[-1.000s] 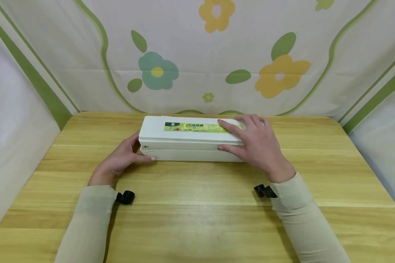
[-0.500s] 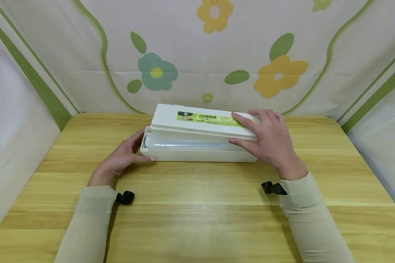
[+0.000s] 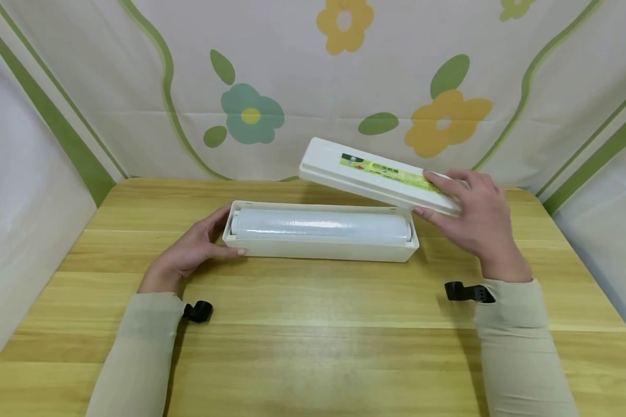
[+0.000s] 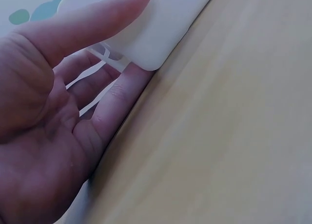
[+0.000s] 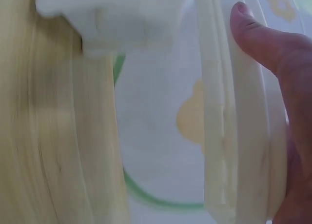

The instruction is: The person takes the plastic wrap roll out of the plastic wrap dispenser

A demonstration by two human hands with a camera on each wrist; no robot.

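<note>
Only the head view shows the clear wrapped roll (image 3: 320, 225) lying lengthwise inside the white box (image 3: 320, 250), near the middle of the wooden table (image 3: 313, 330). It alone also shows the yellow-green label (image 3: 383, 169) on the lid (image 3: 339, 159), which is off the box, tilted with its left end higher, above the box's far right side.

The left wrist view shows what the head view partly hides: the left hand (image 3: 195, 246) grasps the box's left end, thumb along the near wall, other fingers reaching round the end, low by the table. The right wrist view shows the gap between lid and box, and the thumb of the right hand (image 3: 476, 214) pressed on the lid's side wall; this hand grasps the lid's right end.

Counted: one box, one lid, one roll, one label, two hands, two black wrist mounts (image 3: 200, 311).
</note>
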